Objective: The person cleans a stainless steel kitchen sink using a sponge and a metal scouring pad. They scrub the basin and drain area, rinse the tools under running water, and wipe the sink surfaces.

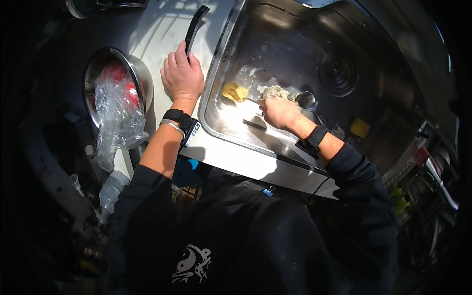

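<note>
My left hand (182, 76) is closed around the lower end of a dark, narrow strip (195, 27) on the pale counter, left of the sink. Over the stainless steel sink (287, 48), my right hand (279, 113) grips a thin handle with a yellow sponge-like head (235, 92) pointing left. Just beyond that hand lies a crumpled, light-coloured cloth (274, 92). A metal ladle or large spoon (306, 100) rests to its right. Below the hand, a short dark strip (254, 124) lies on the sink floor. What the left palm covers is hidden.
At the left stands a metal bowl (137, 79) with red items under a clear plastic bag (120, 118). A yellow sponge (360, 127) lies at the sink's right side, and the drain (337, 75) is at the back right. The sink's raised rim (212, 73) runs beside my left hand.
</note>
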Available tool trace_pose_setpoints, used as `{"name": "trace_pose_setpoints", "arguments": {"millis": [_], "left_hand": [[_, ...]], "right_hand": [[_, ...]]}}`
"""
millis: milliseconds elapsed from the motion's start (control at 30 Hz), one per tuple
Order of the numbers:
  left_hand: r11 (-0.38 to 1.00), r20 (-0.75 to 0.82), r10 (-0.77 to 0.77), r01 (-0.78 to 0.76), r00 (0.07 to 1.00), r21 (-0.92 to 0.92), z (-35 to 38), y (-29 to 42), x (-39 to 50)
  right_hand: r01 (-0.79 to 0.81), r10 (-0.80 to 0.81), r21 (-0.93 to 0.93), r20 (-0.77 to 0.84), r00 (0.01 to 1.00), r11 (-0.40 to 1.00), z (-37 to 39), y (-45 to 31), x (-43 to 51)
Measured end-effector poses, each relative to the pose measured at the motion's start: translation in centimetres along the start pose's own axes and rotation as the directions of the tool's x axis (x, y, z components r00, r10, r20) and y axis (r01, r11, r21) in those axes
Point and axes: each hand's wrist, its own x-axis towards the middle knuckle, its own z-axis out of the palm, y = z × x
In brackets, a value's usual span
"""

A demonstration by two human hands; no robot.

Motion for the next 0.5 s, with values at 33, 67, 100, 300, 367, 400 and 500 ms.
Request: {"name": "trace_pose_setpoints", "arguments": {"millis": [33,67,100,300,367,400,500], "left_hand": [[1.000,-0.001,0.004,-0.004,1.000,-0.001,0.0,-0.1,0.0],[1.000,0.005,0.006,-0.006,1.000,-0.003,0.1,-0.1,0.0],[1.000,-0.005,0.010,-0.010,1.000,-0.006,0.1,-0.2,-0.1],[1.000,-0.006,0.018,-0.018,1.000,-0.003,0.2,-0.2,0.0],[1.000,-0.021,0.025,-0.024,0.999,0.004,0.2,-0.2,0.1],[1.000,-0.018,0.018,-0.018,1.000,0.009,0.1,-0.2,0.0],[1.000,0.005,0.021,-0.021,1.000,0.006,0.0,-0.2,-0.1]], "right_hand": [[-0.057,0.059,-0.048,0.041,0.997,0.997,0.0,-0.6,0.4],[0.025,-0.022,-0.033,0.095,0.995,0.999,0.0,-1.1,0.7],[0.089,-0.085,-0.029,0.113,0.990,0.996,0.0,-1.3,0.9],[0.162,-0.083,-0.442,0.193,0.978,0.882,0.5,0.0,3.2],[0.247,-0.208,-0.374,0.142,0.968,0.894,0.4,0.2,4.4],[0.274,-0.241,-0.339,0.135,0.961,0.900,-0.2,0.2,4.7],[0.115,-0.090,-0.311,0.093,0.992,0.944,-3.9,0.8,5.0]]}}
